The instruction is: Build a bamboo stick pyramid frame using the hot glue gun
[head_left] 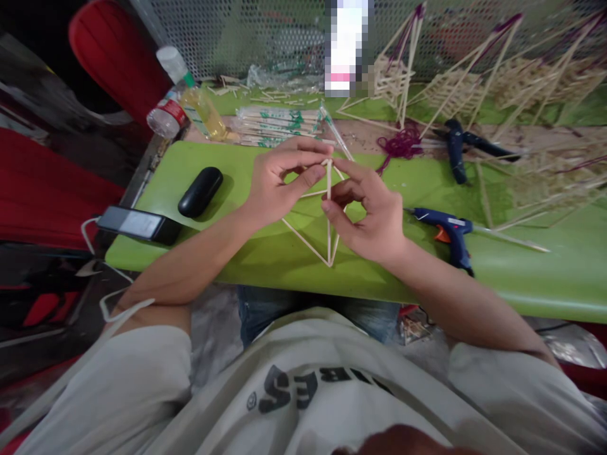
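A small frame of thin wooden sticks (329, 237) stands over the green board, several sticks meeting at a low point near the board's front edge. My left hand (284, 177) pinches its upper corner between thumb and fingers. On the other side, my right hand (367, 212) has thumb and fingers closed on the upright stick, just below that corner. The fingertips of both hands nearly touch at the top joint. Parts of the frame are hidden behind the fingers.
A blue glue gun (450, 234) lies right of my hands, with black pliers (458, 148) and purple thread (403, 142) behind. Left are a black case (200, 191), a power bank (137, 224) and bottles (203, 110). Packed sticks (279, 126) and stick structures (455, 95) line the back.
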The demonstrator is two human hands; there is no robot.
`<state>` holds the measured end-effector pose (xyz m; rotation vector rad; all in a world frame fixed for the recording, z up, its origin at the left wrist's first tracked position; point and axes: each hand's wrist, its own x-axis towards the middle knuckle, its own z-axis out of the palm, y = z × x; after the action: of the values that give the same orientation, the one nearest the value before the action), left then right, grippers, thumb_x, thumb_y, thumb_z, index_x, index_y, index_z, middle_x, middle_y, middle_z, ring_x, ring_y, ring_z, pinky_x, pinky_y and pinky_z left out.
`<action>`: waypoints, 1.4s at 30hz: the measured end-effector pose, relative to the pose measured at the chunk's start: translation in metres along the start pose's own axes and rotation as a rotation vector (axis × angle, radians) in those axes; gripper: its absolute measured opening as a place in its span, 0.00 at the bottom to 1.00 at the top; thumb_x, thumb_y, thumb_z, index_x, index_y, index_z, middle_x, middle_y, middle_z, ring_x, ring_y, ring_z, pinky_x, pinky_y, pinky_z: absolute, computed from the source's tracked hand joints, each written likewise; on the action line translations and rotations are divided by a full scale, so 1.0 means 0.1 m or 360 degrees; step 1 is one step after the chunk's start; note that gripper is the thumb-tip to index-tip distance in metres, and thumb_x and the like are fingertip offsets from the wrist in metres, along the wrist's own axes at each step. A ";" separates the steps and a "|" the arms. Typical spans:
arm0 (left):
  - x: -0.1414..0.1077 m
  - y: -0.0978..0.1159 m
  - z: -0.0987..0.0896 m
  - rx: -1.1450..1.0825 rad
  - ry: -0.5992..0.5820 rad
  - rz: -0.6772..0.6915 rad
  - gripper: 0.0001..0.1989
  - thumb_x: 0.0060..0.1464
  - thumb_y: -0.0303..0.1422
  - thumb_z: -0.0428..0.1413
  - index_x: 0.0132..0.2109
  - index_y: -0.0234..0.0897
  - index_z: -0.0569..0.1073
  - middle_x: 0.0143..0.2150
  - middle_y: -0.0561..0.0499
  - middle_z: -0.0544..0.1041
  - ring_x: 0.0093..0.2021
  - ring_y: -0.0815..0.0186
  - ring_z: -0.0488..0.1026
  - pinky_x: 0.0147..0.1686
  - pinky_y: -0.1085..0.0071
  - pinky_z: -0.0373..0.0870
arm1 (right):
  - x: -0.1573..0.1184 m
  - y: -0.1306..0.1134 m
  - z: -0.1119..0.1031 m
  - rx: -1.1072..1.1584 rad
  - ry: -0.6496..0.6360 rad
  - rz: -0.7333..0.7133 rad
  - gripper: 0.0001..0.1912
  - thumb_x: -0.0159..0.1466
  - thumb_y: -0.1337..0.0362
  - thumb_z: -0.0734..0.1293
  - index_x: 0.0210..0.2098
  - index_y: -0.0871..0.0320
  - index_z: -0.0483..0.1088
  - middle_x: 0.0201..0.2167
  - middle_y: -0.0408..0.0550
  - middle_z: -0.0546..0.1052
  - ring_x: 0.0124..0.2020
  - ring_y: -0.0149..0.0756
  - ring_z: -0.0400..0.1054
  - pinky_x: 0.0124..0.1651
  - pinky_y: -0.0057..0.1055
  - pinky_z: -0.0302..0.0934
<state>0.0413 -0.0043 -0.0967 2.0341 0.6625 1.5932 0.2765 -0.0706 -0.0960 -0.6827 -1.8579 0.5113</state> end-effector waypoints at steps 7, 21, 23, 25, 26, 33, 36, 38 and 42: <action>0.01 0.05 -0.01 -0.0004 -0.0053 -0.0025 0.15 0.76 0.55 0.71 0.55 0.53 0.94 0.55 0.48 0.92 0.57 0.54 0.93 0.47 0.58 0.94 | 0.00 -0.01 -0.01 -0.0021 0.0004 -0.0047 0.32 0.80 0.60 0.74 0.82 0.50 0.72 0.44 0.45 0.87 0.36 0.37 0.83 0.46 0.38 0.87; 0.00 0.05 0.02 -0.0079 -0.0038 -0.0059 0.16 0.74 0.55 0.73 0.51 0.50 0.94 0.52 0.48 0.92 0.52 0.56 0.93 0.46 0.59 0.93 | -0.03 -0.01 0.00 -0.0019 0.0016 0.0042 0.34 0.80 0.59 0.74 0.82 0.51 0.71 0.49 0.48 0.89 0.41 0.39 0.88 0.49 0.38 0.89; -0.01 0.05 0.02 -0.0074 -0.0044 -0.0077 0.17 0.74 0.55 0.73 0.50 0.49 0.94 0.52 0.47 0.92 0.50 0.56 0.93 0.45 0.60 0.93 | -0.03 -0.03 0.00 -0.0008 0.0016 0.0056 0.34 0.80 0.60 0.74 0.82 0.51 0.72 0.52 0.49 0.89 0.41 0.39 0.88 0.49 0.39 0.89; -0.02 0.05 0.02 -0.0058 -0.0055 -0.0078 0.18 0.75 0.56 0.73 0.50 0.48 0.94 0.51 0.46 0.92 0.49 0.57 0.93 0.43 0.61 0.92 | -0.03 -0.05 0.00 0.0005 0.0018 0.0074 0.34 0.80 0.60 0.74 0.82 0.51 0.72 0.54 0.50 0.90 0.40 0.39 0.88 0.49 0.39 0.89; -0.02 0.06 0.03 -0.0053 -0.0062 -0.0059 0.17 0.75 0.55 0.72 0.51 0.48 0.94 0.51 0.46 0.92 0.49 0.58 0.93 0.43 0.62 0.92 | -0.03 -0.06 0.01 0.0013 0.0025 0.0082 0.34 0.79 0.60 0.74 0.82 0.51 0.72 0.55 0.50 0.90 0.40 0.38 0.88 0.49 0.39 0.89; -0.03 0.07 0.04 -0.0059 -0.0090 0.0002 0.14 0.80 0.51 0.69 0.55 0.49 0.94 0.54 0.47 0.92 0.51 0.58 0.93 0.43 0.64 0.91 | -0.05 -0.07 0.00 0.0059 0.0020 0.0142 0.35 0.79 0.62 0.75 0.83 0.50 0.72 0.60 0.53 0.90 0.42 0.41 0.89 0.51 0.42 0.89; -0.03 0.09 0.05 -0.0106 -0.0091 -0.0049 0.14 0.80 0.51 0.69 0.54 0.48 0.93 0.54 0.47 0.92 0.50 0.59 0.93 0.44 0.64 0.91 | -0.06 -0.08 0.00 0.0073 0.0020 0.0180 0.35 0.79 0.62 0.75 0.83 0.49 0.73 0.61 0.54 0.90 0.42 0.41 0.89 0.52 0.43 0.89; -0.03 0.11 0.05 -0.0121 -0.0091 -0.0062 0.14 0.79 0.50 0.70 0.53 0.47 0.92 0.54 0.47 0.92 0.50 0.59 0.92 0.43 0.65 0.90 | -0.06 -0.08 0.00 0.0049 0.0033 0.0181 0.35 0.78 0.62 0.75 0.83 0.49 0.73 0.61 0.53 0.91 0.42 0.41 0.89 0.51 0.41 0.89; -0.03 0.15 0.05 -0.0121 -0.0080 -0.0064 0.15 0.78 0.52 0.71 0.51 0.46 0.91 0.52 0.46 0.92 0.48 0.60 0.91 0.43 0.65 0.88 | -0.05 -0.09 0.03 -0.0004 0.0043 0.0183 0.33 0.78 0.63 0.74 0.81 0.52 0.74 0.59 0.53 0.92 0.41 0.40 0.90 0.46 0.37 0.89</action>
<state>0.0472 -0.0180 -0.0911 1.9863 0.6112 1.5167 0.2735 -0.0811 -0.0949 -0.7978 -1.8020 0.5713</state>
